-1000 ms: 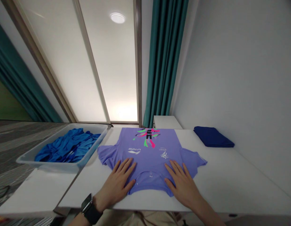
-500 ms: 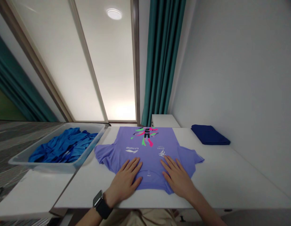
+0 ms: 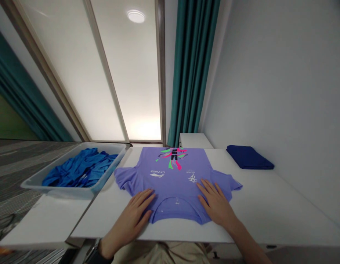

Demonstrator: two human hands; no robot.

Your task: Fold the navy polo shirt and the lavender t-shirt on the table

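Observation:
A purple T-shirt (image 3: 172, 187) lies spread on the white table, its neckline toward me and a colourful print at its far end. White logos mark both sides of its chest. At the shirt's near left shoulder rests my left hand (image 3: 135, 212), open, with its fingertips on the cloth. My right hand (image 3: 216, 201) lies open on the right shoulder, fingers spread over the fabric just below the white logo. Neither hand grasps the cloth. A dark watch (image 3: 95, 253) is on my left wrist.
To the left stands a translucent plastic bin (image 3: 72, 192) holding crumpled blue clothes (image 3: 79, 168). A folded navy garment (image 3: 249, 157) lies at the right by the wall. The white table (image 3: 269, 209) has its near edge close to my lap.
My hands have moved apart, the left one back toward me and left, the right one slightly outward. The shirt's collar now lies flatter and more open. The view has shifted slightly.

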